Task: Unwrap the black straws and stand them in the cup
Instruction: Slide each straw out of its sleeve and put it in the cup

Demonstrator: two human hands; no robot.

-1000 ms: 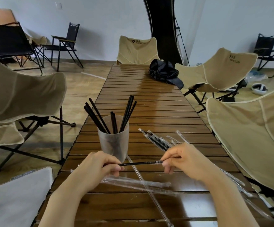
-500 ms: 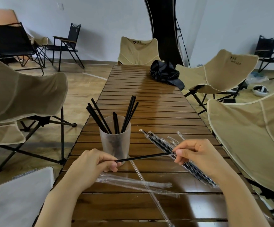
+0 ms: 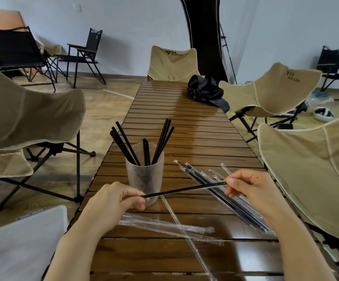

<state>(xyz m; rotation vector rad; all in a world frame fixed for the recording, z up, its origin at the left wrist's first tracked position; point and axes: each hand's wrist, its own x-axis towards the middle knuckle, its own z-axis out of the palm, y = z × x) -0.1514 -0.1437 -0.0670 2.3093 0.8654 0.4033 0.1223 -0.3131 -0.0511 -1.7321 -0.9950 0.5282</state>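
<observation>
Moving farther apart than before, both hands are holding one bare black straw (image 3: pixel 184 190) in front of the frosted cup (image 3: pixel 144 175). The left hand (image 3: pixel 114 201) is pinching its low end, the right hand (image 3: pixel 251 187) its high end. Other straws (image 3: pixel 127 141) are standing in the cup. Wrapped straws (image 3: pixel 243 211) are lying under the right hand, empty wrappers (image 3: pixel 164 226) near the left.

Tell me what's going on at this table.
A person holds one black straw between both hands, the left hand pinching its near end by the cup, the right hand pinching the other. In the cup several unwrapped straws stand. On the table, wrapped straws lie to the right and empty wrappers in front.
</observation>
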